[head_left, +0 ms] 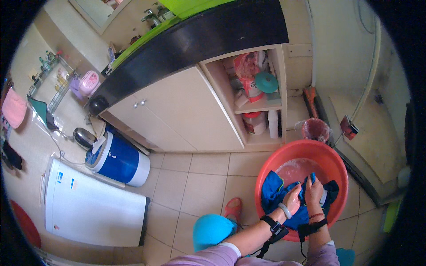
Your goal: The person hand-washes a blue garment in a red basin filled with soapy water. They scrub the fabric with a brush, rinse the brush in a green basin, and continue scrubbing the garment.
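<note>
Left hand: the left hand is clenched around a bunched fold of wet cloth, a pale bangle at its wrist and a black strap higher up the forearm.
Right hand: the right hand is just beside it, fingers curled round the same cloth, a bit of which pokes up above the grip; a red cord circles this wrist.
Garment: the blue garment lies crumpled inside the basin, spread on both sides of the hands.
Basin: the round orange-red basin stands on the floor and holds foamy water, seen beyond the garment.
Person's legs: a turquoise-covered knee and a pinkish-red slipper are left of the basin.
Floor: beige square tiles.
Behind the basin: a small reddish bucket.
Cabinet: cream doors, with shelves at the right holding red-and-white bags, below a black-edged green surface.
Far left: a blue-and-white bin near a white appliance.
</note>
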`<state>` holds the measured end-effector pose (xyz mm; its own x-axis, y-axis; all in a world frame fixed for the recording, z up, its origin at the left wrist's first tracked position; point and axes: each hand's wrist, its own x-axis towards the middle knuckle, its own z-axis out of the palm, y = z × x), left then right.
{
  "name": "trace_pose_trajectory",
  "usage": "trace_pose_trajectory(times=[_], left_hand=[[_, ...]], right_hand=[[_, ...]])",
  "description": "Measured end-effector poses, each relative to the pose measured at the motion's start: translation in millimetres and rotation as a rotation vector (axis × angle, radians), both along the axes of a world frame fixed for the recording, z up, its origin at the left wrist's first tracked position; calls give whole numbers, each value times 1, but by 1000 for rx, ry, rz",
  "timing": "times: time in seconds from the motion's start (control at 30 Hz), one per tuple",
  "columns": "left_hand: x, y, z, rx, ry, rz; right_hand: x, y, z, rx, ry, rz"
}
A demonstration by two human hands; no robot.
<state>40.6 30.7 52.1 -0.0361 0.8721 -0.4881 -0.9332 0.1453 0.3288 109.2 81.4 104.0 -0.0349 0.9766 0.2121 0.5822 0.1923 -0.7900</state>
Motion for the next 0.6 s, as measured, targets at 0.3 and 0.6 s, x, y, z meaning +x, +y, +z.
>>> trace_pose_trajectory(times=[0.3, 0.6], left_hand=[[-7, 0, -8, 97, -150, -75], [-16, 11, 5, 95, -139, 118]], right_hand=[[4, -9, -8, 5, -194, 251], [10, 21, -30, 54, 300, 219]])
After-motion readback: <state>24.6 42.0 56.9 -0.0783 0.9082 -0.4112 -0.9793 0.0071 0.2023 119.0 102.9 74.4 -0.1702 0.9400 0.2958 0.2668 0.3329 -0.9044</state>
